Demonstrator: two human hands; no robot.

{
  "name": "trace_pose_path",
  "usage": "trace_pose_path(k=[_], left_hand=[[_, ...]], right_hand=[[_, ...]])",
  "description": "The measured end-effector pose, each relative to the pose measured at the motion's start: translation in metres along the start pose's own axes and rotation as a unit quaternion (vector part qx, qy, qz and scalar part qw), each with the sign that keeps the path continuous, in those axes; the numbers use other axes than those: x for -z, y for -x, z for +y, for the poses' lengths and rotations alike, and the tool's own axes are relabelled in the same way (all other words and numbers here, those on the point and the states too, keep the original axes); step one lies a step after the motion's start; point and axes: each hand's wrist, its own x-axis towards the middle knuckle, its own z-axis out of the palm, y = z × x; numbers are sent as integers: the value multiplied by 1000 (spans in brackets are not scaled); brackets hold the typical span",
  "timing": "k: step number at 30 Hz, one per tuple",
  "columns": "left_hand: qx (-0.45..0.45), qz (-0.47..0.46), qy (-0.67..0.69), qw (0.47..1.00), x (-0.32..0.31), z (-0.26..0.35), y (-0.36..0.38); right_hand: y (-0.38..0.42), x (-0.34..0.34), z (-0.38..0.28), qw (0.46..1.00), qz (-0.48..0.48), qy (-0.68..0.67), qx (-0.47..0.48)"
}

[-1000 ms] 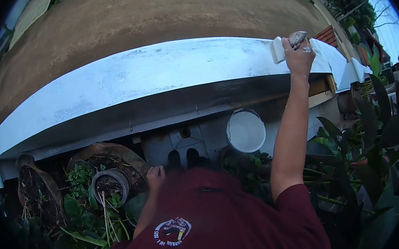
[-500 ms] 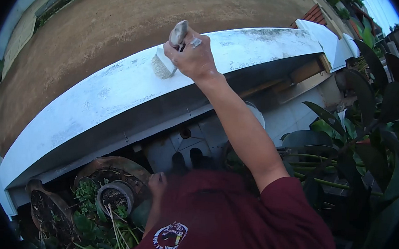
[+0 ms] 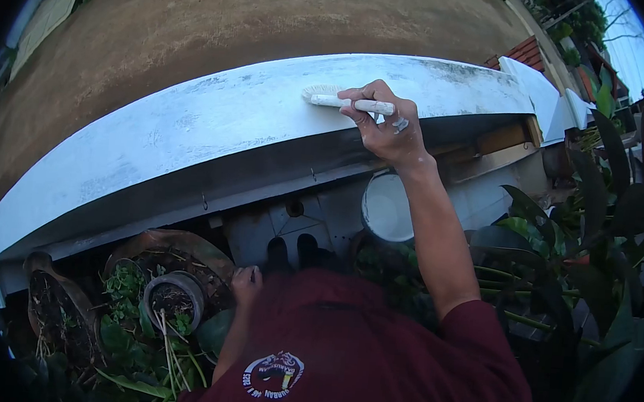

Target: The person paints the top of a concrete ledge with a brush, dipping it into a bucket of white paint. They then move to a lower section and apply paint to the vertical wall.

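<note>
My right hand (image 3: 388, 127) grips a paintbrush (image 3: 367, 106) by its pale, paint-smeared handle. The white bristles (image 3: 321, 91) press against the top of a curved white wall (image 3: 215, 121), whose paint shows grey worn patches. White paint marks the fingers of this hand. Down by my body, my left hand (image 3: 246, 284) is beside the rim of a large clay pot (image 3: 194, 245). Its fingertips show apart, and nothing appears in them. Below my right forearm stands a white bucket (image 3: 388, 208), its inside pale.
A smaller grey pot (image 3: 175, 301) sits among green plants at lower left, near another brown planter (image 3: 63, 313). Large dark leaves (image 3: 614, 190) crowd the right side. Beyond the wall lies brown ground (image 3: 276, 20). My feet (image 3: 293, 250) stand on tiles.
My right hand has moved right along the wall top, and the brush has turned from upright to lying nearly flat. The bucket has come into fuller view. My left hand stays low beside the pot.
</note>
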Motion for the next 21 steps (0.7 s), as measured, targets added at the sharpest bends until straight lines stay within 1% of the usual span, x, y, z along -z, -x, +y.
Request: trace_pose_path(k=[1,3,4,7,8,9,11,13,15,17,18,21], left_hand=[[-5,11,4,1000,-1,1,1],[-20,37,10,999,-2,0,-1],[-20,32,10,999,-1,-3,-2],[-15,23,10,1000,-3,-1,-1],[-12,23,7,1000,-3,0,-2],[-9,21,4,1000,-1,-1,-1],[0,10,14,1000,-1,0,1],[-6,16,20,1000,-1,-2,-3],[-13,36,24,999,-2,0,-1],[-7,26,26,999,-5,0,0],[-2,25,19,999,-3,-2,0],[-1,24,20,1000,0,0,-1]], right_hand=[[-1,4,4,1000,6,-21,6],[-14,20,3,998,37,43,23],[-18,25,1,995,55,76,29],[-21,9,2,994,57,36,89],[-10,0,-2,1000,1,16,18],[-1,-3,-2,1000,5,12,17],[0,17,-4,998,19,45,-27],[-4,40,4,984,89,148,-34],[-6,58,19,950,171,239,-107],[-12,62,38,939,165,262,-153],[-15,47,31,931,129,268,-213],[-16,-14,21,929,49,347,-117]])
